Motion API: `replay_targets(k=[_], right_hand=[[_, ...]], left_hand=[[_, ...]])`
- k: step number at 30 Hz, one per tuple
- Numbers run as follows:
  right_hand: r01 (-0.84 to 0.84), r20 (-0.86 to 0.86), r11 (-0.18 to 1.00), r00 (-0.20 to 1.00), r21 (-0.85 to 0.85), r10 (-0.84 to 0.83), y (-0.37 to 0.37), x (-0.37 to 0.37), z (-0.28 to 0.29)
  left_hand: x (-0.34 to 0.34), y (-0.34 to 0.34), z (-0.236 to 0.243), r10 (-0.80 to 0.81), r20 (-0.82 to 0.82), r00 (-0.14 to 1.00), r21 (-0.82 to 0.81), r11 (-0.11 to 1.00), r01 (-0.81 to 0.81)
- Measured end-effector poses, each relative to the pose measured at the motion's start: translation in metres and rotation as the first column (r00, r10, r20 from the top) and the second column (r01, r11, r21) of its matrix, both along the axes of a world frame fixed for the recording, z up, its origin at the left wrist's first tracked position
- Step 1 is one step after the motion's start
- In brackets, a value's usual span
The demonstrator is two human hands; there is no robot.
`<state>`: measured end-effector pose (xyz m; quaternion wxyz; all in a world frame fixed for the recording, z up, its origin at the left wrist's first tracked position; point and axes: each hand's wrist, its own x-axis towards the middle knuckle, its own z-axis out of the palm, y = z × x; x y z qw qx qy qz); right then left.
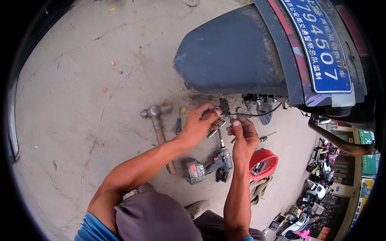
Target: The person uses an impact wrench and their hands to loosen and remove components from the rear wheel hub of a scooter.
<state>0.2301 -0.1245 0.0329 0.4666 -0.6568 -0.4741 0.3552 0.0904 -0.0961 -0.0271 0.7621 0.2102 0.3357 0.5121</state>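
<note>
A thin dark cable (261, 115) runs from under the scooter's rear to my hands, in front of me. My right hand (244, 138) is closed, its thumb and fingers pinching near the cable's end. Just left of it, my left hand (200, 122) is also closed in a pinch; what sits between its fingertips is too small to name. Below the fingers, a cordless impact driver (219, 160) with a long bit rests on the ground. The grey rear mudguard (233, 52) of the scooter spreads above both hands.
A ball-peen hammer (159, 130) lies left of the driver, beside a small dark tool (179, 125). To the right stand a red bowl (268, 154) holding sockets and a screwdriver (265, 137). A blue licence plate (317, 44) is above; parked scooters (315, 188) line the far right.
</note>
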Motion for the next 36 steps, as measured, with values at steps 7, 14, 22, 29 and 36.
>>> replay_targets(k=[7,14,22,29,36], right_hand=[[0.023,0.316,0.998,0.948,0.061,-0.041,0.036,-0.007,0.007],[0.023,0.604,0.994,0.793,0.103,-0.081,0.041,-0.005,-0.006],[-0.130,-0.748,0.987,0.664,-0.093,0.017,0.043,-0.010,0.006],[-0.001,0.601,0.992,0.795,0.128,-0.077,0.046,-0.009,-0.010],[-0.104,-0.943,0.986,0.322,-0.127,-0.088,0.044,0.004,0.010]], left_hand=[[-0.001,0.015,-0.008,-0.075,0.044,0.996,-0.020,0.997,0.076],[0.002,0.016,-0.018,-0.046,0.027,0.999,0.003,0.999,0.046],[-0.005,0.019,-0.018,-0.099,0.062,0.993,-0.001,0.995,0.099],[-0.007,0.019,-0.024,-0.069,0.045,0.997,0.030,0.997,0.068],[-0.007,0.020,-0.029,-0.070,0.049,0.996,0.031,0.997,0.069]])
